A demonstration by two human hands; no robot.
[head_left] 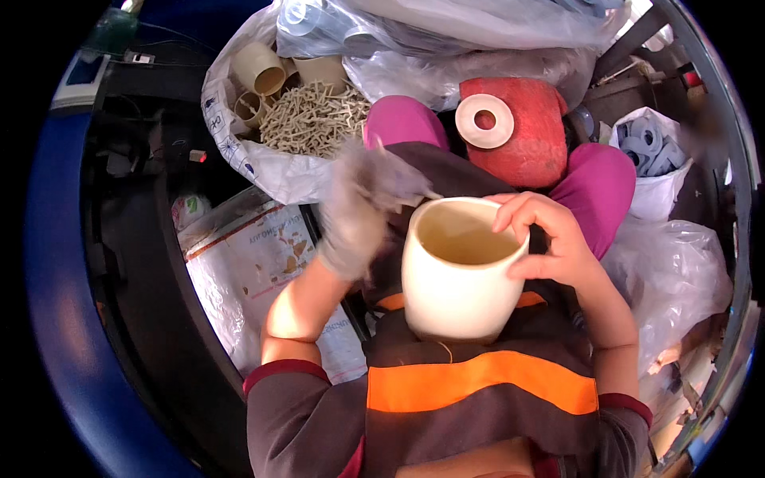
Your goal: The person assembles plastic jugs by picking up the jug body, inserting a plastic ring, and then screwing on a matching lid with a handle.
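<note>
A cream-coloured plastic pot (446,299) rests against my lap, its open mouth tilted up toward me. My right hand (550,239) grips the pot's rim from the right, thumb outside and fingertips over the edge. On the other side, my left hand (351,211) wears a pale glove and is smeared by motion. A thin tip shows between it and the rim, but what it belongs to is too blurred to name. Ahead, a cream ring (466,126) with a round hole lies on a red, rounded bundle (526,159) between my knees.
Far left, a white printed sack (231,163) holds cream pots (259,68) and many short cream plastic pieces (315,119). Clear bags (462,32) with grey-blue items lie at the back. A small white bag (657,191) of grey-blue parts and crumpled plastic (673,275) are at right.
</note>
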